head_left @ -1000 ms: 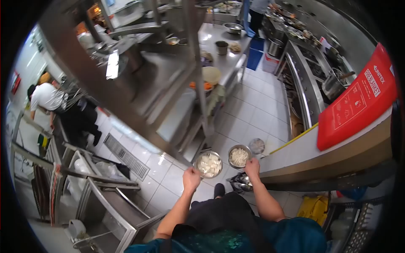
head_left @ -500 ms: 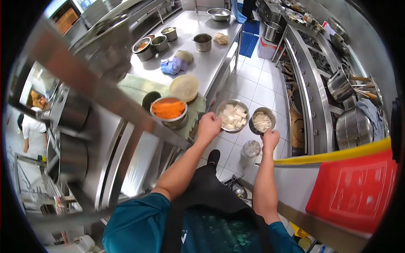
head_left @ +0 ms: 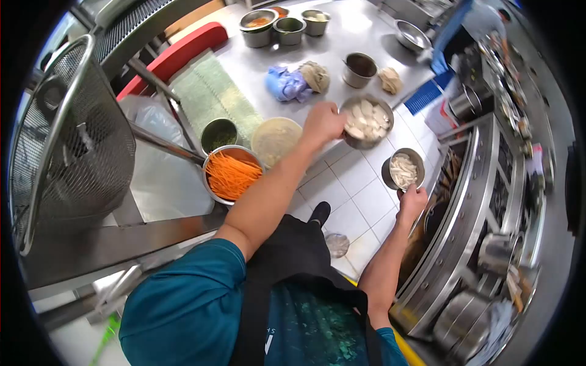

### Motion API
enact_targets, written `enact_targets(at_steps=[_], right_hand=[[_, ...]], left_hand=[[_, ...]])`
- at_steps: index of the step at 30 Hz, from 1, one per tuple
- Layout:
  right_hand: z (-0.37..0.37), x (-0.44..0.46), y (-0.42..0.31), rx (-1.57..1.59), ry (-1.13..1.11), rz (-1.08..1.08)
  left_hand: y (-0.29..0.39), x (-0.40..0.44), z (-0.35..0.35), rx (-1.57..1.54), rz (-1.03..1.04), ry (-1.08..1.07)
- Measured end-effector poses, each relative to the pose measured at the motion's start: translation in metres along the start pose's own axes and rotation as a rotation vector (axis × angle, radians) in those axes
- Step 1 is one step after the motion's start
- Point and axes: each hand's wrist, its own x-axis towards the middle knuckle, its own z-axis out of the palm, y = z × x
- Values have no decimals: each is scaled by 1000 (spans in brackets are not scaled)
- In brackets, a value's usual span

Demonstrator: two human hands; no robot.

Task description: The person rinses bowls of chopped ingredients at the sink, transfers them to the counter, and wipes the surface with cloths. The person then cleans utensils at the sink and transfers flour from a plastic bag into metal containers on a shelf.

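My left hand (head_left: 325, 125) grips the rim of a metal bowl (head_left: 367, 121) of white chunks, held at the table's edge. Lower and to the right, my right hand (head_left: 413, 201) holds a smaller metal pot (head_left: 404, 169) by its rim, with pale strips inside. Both containers are off the surface, over the floor side of the steel table (head_left: 351, 43). Nearest my left forearm stand a metal bowl of shredded carrot (head_left: 233, 174), a round container with a pale top (head_left: 276, 141) and a small dark pot (head_left: 218, 135).
A blue cloth bundle (head_left: 287, 84), a pot of dark contents (head_left: 359, 69) and several metal pots (head_left: 289, 30) stand on the table. A green towel (head_left: 213, 91) lies at its left. A wire mesh basket (head_left: 70, 140) is far left; the stove (head_left: 455, 219) runs along the right.
My view has turned and come closer to the table. My left hand has carried its bowl forward to the table's edge, while the right still holds its pot.
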Motion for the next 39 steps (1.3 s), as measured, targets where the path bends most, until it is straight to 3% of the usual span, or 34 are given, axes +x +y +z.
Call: enact_targets(at_steps=[4,11,15,17,19,21,26,27,29,31,33,34,37,39], right_hand=[[55,36,-38,96,-325,-85],[196,41,-126,123,-877,-221],[275,10,-158,6,-1097,-304],[315,-17,-164,-20,-1095,-374],[359,-31,-148,-48,-1125,-643],[381,-62,-162,-107,-1224,-669],[431,-135,-156,-163,-1364,-763],[434,-148,-161,-153,-1394,-743],[460,-174,-142,-149,-1455,-721],[464,-191,-146,-317,-1547,-895],[460,-201,-136,-9,-1622,-923],[462,-211,-132,25,-1532,-949],[513,-240,-75,-80,-1569,-1025],[503,-247,-76,0,-1555,-1037]], left_hand=[[6,43,-47,-68,61,260],[-2,77,-177,-81,-47,726],[-30,87,-257,-121,-94,953],[-43,92,-291,-104,-161,1032],[-87,112,-327,-139,-99,1163],[-93,115,-341,-266,-148,1257],[-100,110,-355,-225,-191,1318],[-147,126,-384,-219,-175,1252],[-156,126,-396,-147,-206,1233],[-153,118,-398,-73,-230,1229],[-149,105,-395,12,-255,1228],[-144,99,-393,68,-271,1224],[-127,86,-385,268,-310,1219],[-115,87,-380,443,-306,1241]])
